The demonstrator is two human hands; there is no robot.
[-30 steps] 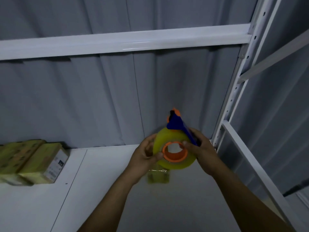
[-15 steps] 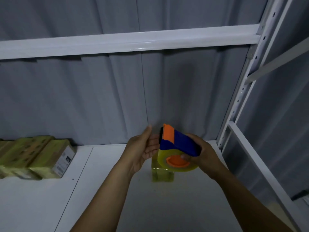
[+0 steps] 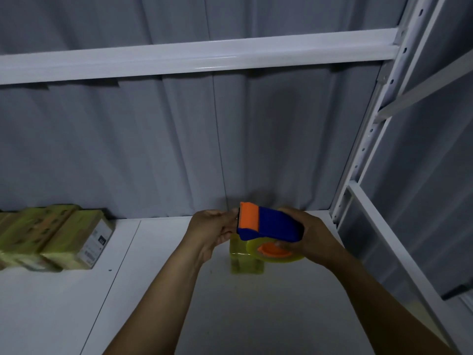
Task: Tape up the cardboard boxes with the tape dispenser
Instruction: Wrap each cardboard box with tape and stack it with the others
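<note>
The tape dispenser (image 3: 271, 224) is in the air in front of you, above the back of the white shelf board (image 3: 153, 290), lying roughly level with its orange nose (image 3: 249, 216) pointing to your left. Under the blue body hangs the tape roll (image 3: 279, 257), clear yellowish film on an orange core.

Expect a light, stiff plastic shell, with most of the weight in the roll. The film itself is likely to be thin and sticky, and it will fold onto itself if you let the loose end go slack. The blue body is the place to hold it. The cutter probably sits at the nose, so keep your skin off that edge.

Your right hand (image 3: 312, 234) is wrapped round the rear of the blue body, with the fingers curling under toward the core, a firm carrying grip. Your left hand (image 3: 210, 231) has come up to the nose, with its fingertips touching that end. You cannot tell from here whether they pinch a free end of tape or only rest there.

Directly below the roll, and partly hidden by it, a small box (image 3: 243, 262) stands on the board, glossy and yellowish as if already wrapped. The dispenser is above it, not touching. Well to your left, more boxes (image 3: 76, 237) lie packed together against the grey curtain (image 3: 153, 149). A white perforated post (image 3: 368, 139) rises at your right.
</note>
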